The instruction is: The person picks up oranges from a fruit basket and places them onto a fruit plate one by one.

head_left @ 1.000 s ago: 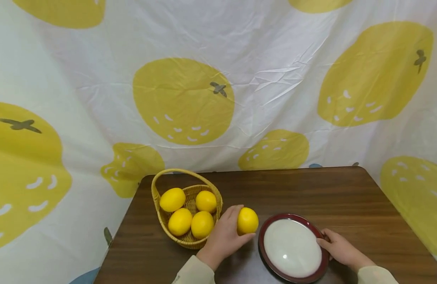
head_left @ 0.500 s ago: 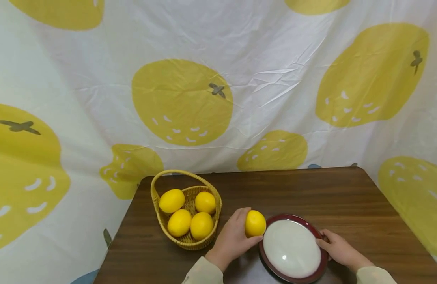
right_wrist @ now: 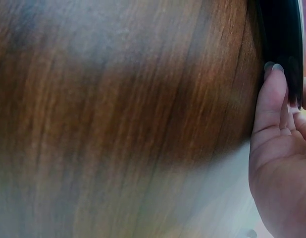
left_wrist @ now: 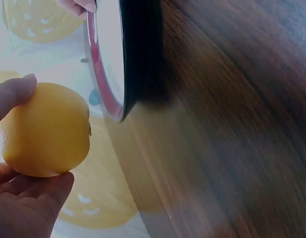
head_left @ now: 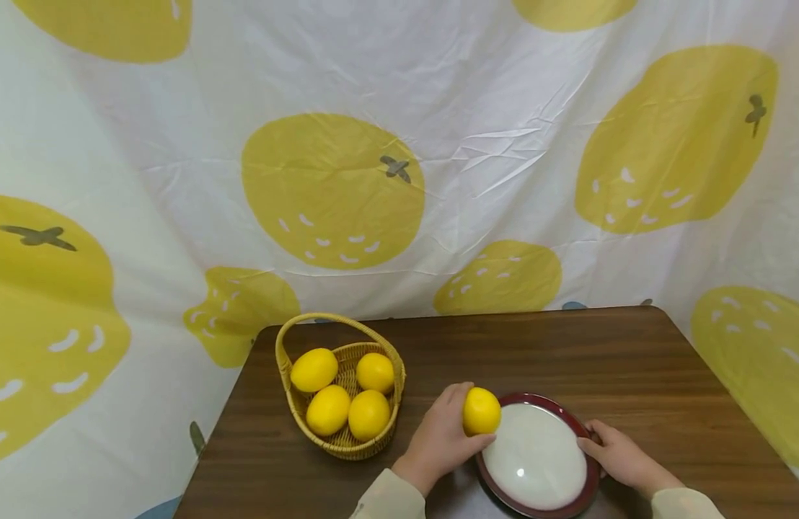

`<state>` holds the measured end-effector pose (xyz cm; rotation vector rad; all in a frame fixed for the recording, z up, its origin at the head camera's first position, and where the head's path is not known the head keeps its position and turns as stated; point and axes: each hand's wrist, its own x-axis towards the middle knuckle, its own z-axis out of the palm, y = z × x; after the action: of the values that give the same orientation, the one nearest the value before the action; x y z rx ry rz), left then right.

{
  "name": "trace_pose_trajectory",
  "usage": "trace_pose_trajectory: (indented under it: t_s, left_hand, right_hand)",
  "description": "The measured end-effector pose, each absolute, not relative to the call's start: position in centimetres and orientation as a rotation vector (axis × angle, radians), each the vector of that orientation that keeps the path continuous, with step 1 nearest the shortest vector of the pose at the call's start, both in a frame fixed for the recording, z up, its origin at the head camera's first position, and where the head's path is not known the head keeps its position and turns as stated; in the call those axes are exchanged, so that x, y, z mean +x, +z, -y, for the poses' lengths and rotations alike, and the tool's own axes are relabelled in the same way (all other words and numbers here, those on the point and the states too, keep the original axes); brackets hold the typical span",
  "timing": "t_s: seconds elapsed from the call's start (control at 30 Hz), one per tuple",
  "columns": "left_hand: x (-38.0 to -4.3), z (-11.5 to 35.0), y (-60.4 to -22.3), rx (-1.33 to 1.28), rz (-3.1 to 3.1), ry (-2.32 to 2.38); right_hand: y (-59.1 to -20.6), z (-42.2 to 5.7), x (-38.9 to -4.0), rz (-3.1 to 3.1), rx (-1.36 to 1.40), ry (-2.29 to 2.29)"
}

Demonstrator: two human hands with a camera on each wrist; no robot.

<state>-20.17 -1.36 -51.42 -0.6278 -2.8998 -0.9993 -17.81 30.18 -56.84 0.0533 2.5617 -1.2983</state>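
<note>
In the head view my left hand (head_left: 444, 430) holds a yellow lemon (head_left: 482, 411) at the left rim of a plate. The left wrist view has the thumb on one side of the lemon (left_wrist: 49, 130) and the fingers on the other, with a small nub at its far end. The plate (head_left: 536, 454) is white inside with a dark red rim. My right hand (head_left: 623, 455) pinches the plate's right rim, thumb on top. From the right wrist, its fingers (right_wrist: 273, 96) reach under the plate's dark underside (right_wrist: 284, 34).
A wicker basket (head_left: 347, 453) with a tall handle stands on the left of the brown wooden table (head_left: 503, 346), with several lemons (head_left: 328, 409) inside. A white cloth (head_left: 490, 86) printed with big yellow fruits hangs behind the table.
My left hand has carried the lemon rightward, away from the basket and up to the plate's left rim. The right hand and the plate have stayed in place.
</note>
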Motion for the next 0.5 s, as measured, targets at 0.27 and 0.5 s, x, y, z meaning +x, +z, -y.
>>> trace_pose_trajectory:
  t_s: [0.27, 0.5]
  left_hand:
    - [-20.5, 0.3, -51.2, -0.572, 2.948, -1.051]
    - [-20.9, -0.7, -51.6, -0.548, 2.962, -1.103]
  right_hand:
    - [-56.9, -30.0, -18.1, -2.570, 0.064, -1.286]
    - [-57.2, -30.2, -18.0, -2.558, 0.060, -1.301]
